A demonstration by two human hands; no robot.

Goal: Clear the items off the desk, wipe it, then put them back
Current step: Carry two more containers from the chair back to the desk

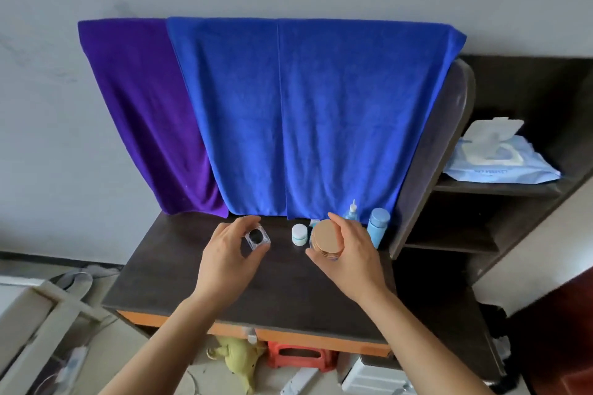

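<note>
Gold-lidded jar [326, 239]: gripped from above by right hand [349, 256], thumb on the near side, fingers curled over the far rim; upright, lid facing up, over the back-right part of the desk top.
Clear square jar [256, 238]: pinched in left hand [224, 253] between thumb and fingertips; dark round centre showing, slightly tilted; whether touching the desk or lifted, cannot tell.
Desk [272, 282]: dark wood top with an orange front edge.
Small white jar [299, 234]: standing upright between the two hands, just beside the gold-lidded jar, nearer the right hand than the left.
Blue bottle [378, 226]: upright at the back-right corner, just right of the right hand.
Nozzle bottle [352, 213]: behind the right fingertips, at the hem of the blue towel [305, 112], partly hidden.
Wet wipes pack [500, 160]: flap open, on the side shelf, well apart to the right; probably the wiping material.
Stage: unclear from this view alone, either clearing off or putting back.
Coming move: both hands full, so a set-down needed first; all three loose items to the right of centre, within easier reach of the right hand.
</note>
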